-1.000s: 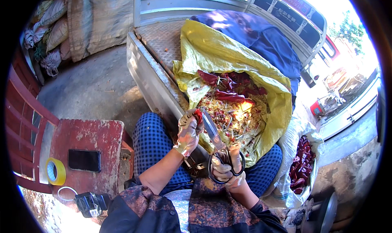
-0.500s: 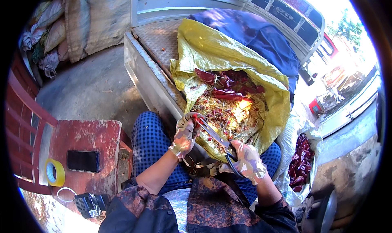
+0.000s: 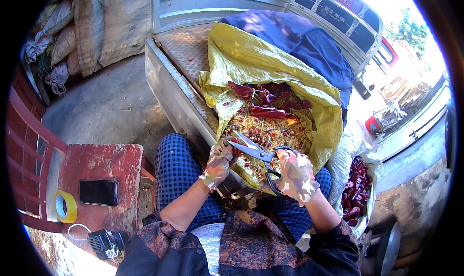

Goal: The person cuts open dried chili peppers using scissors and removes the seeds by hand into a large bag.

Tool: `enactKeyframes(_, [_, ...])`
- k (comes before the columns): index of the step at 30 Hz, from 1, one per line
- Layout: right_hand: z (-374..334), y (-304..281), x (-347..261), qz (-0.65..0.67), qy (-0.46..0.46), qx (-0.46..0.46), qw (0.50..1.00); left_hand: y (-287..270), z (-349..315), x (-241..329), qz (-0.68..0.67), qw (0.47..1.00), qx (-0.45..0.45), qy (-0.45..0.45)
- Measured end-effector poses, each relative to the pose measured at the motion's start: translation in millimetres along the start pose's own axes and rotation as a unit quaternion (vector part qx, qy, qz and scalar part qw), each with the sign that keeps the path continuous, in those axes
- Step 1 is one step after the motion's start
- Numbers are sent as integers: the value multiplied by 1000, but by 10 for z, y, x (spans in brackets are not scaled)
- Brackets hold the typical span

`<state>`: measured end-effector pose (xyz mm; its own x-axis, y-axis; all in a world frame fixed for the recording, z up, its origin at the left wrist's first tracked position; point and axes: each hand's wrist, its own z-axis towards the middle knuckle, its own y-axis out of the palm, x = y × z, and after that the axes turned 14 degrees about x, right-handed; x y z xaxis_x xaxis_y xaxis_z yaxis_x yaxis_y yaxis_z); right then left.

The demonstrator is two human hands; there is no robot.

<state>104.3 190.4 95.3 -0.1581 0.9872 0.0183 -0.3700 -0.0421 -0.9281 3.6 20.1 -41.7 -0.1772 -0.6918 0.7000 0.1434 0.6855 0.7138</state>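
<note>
My right hand [image 3: 297, 176], in a camouflage-patterned glove, grips dark-handled scissors [image 3: 259, 153]. The blades are spread and point left, toward my other hand. My left hand [image 3: 218, 163], gloved the same way, has its fingers closed on a dried red chili [image 3: 237, 153], mostly hidden by fingers and blades. Both hands are above the near edge of an open yellow woven sack [image 3: 270, 53]. Inside the sack, several dark red dried chilies [image 3: 268, 112] lie on a bed of yellowish seeds and scraps [image 3: 261, 126].
The sack rests on a metal truck bed [image 3: 188, 48] beside blue cloth [image 3: 299, 39]. To my right stands a white sack of red chilies [image 3: 356, 189]. On my left, a worn red chair [image 3: 108, 162] bears a phone [image 3: 98, 192] and yellow tape [image 3: 65, 206]. Stuffed sacks [image 3: 63, 41] are piled behind.
The scissors have opened and swung so their blades point more to the left. My left hand has lowered slightly with the chili. A small reddish piece now shows over the floor at left.
</note>
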Motion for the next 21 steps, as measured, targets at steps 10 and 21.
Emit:
enactKeyframes(10, [94, -79, -35, -1, -5, -48, 999, -27, -24, 7, -64, 996, -63, -28])
enactKeyframes(21, [-10, 22, 213, 0, 46, -44, 998, -98, -6, 31, -118, 972, -134, -154])
